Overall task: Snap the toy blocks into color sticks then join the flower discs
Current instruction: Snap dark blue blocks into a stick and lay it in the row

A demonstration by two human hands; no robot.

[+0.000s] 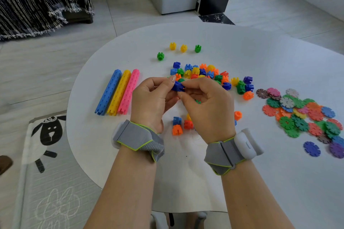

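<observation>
Open table (186,182) nearside — block pile (204,74) ahead, discs (301,115) right (sticks (119,92) left).

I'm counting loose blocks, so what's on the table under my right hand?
A green block peeks out under the right hand, with a yellow block showing nearer the wrist. The hand covers anything else there.

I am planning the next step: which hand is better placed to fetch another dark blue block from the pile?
Probably the right hand. It and the left hand pinch the dark blue piece, but a loose dark blue block lies nearest the right one.
</observation>
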